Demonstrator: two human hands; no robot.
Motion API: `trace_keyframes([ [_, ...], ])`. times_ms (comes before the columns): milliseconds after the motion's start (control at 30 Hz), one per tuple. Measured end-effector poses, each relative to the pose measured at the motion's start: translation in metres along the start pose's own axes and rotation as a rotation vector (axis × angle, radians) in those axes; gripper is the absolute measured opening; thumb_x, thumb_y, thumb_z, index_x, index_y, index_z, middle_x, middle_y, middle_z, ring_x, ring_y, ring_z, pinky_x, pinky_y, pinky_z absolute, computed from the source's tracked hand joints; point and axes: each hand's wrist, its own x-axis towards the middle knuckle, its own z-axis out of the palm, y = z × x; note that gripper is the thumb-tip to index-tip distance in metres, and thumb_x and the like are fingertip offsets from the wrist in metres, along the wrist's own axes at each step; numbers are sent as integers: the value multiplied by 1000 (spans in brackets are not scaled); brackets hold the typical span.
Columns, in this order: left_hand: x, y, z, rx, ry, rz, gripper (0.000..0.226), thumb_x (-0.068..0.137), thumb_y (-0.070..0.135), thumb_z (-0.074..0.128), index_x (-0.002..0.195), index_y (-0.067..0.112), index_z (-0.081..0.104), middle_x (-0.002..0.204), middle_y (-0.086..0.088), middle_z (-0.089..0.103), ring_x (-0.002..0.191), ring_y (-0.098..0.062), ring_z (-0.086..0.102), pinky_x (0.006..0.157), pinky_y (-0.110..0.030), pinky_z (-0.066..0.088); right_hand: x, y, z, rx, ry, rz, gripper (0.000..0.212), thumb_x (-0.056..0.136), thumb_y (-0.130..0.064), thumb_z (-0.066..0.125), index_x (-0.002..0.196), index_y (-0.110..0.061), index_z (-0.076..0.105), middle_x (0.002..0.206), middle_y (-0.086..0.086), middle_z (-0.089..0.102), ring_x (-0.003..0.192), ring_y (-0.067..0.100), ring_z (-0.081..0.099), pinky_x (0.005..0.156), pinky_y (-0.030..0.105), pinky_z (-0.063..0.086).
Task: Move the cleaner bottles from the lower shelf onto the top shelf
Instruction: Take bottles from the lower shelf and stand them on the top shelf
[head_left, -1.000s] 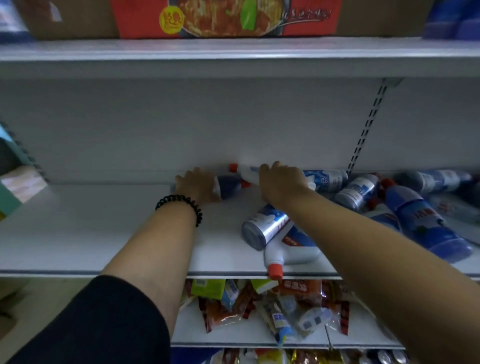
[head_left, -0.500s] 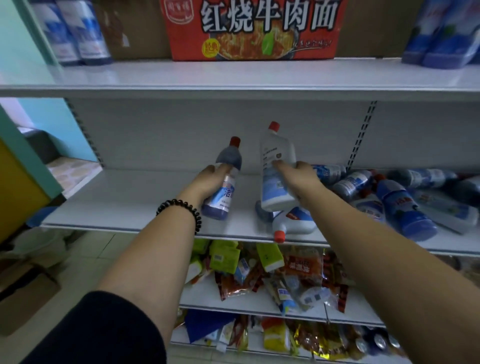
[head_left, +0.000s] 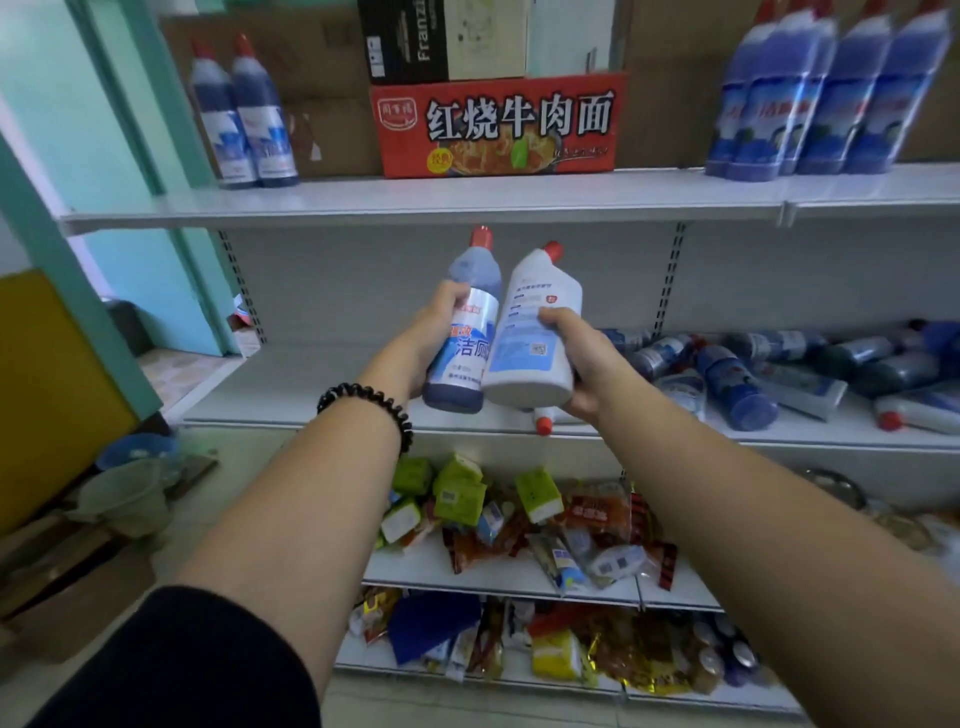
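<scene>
Your left hand grips a blue bottle with a red cap. You can see dark blue liquid inside it. Your right hand grips a white bottle with a red cap too, and you cannot see inside that one. Both are nearly upright, touching side by side, in the air below the red box. The red box sits closed on the top shelf. Left of the red box stand two blue bottles. Below and right of it, many bottles lie on the lower shelf.
</scene>
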Motion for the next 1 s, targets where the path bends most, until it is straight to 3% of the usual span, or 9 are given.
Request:
trace_keyframes([
  [100,-20,21,3,-6,-22,40,43,94,54,47,94,13,60,76,-9,67,56,-20,65,50,-24,53,-24,-13,9,172,-60,-20,44,95,-28,49,133,-6,51,126,24,66,112,40,66,99,56,50],
  [167,-31,35,6,-46,-45,69,42,96,52,45,92,12,58,73,-9,65,53,-18,64,48,-22,52,-38,-25,11,225,-110,-33,46,96,-27,46,135,-3,48,128,25,64,116,40,63,98,51,51],
  [333,-52,68,23,-120,-114,149,43,96,50,44,96,10,58,73,-8,67,57,-19,66,53,-25,55,-60,-43,15,302,-148,-86,45,93,-32,59,129,-7,53,107,21,70,93,33,69,86,45,57],
  [467,-57,94,39,-134,-187,222,47,95,52,44,103,6,54,78,-12,61,61,-24,62,57,-31,56,-72,-70,12,401,-163,-167,41,92,-37,49,119,-7,57,94,16,62,84,31,63,85,46,55],
  [600,-58,114,62,-168,-216,286,46,91,51,60,106,8,55,76,-10,63,61,-22,63,56,-31,58,-75,-98,-3,406,-205,-200,54,83,-45,64,126,-14,58,98,14,62,85,30,64,104,46,47],
  [700,-57,128,83,-172,-250,345,45,91,49,63,110,9,56,80,-11,67,65,-21,65,61,-31,59,-81,-119,-16,422,-221,-238,53,83,-65,61,108,-18,65,88,10,68,83,23,59,89,34,49],
  [800,-52,139,105,-175,-248,412,45,94,48,59,115,8,56,82,-14,70,67,-24,68,65,-34,59,-80,-140,-38,313,-127,-228,67,83,-76,49,111,-17,63,86,10,66,76,23,61,72,36,53],
  [900,-48,147,125,-199,-261,446,39,95,44,56,112,9,56,83,-12,68,71,-25,67,67,-34,58,-79,-160,-59,266,-28,-280,60,86,-68,54,116,-16,56,75,8,61,63,21,61,59,31,53],
  [1000,-41,152,142,-205,-252,456,38,89,47,59,105,12,58,79,-6,65,67,-19,65,66,-31,57,-76,-181,-80,215,9,-341,44,87,-57,63,104,-17,55,67,3,63,55,16,63,54,28,53],
])
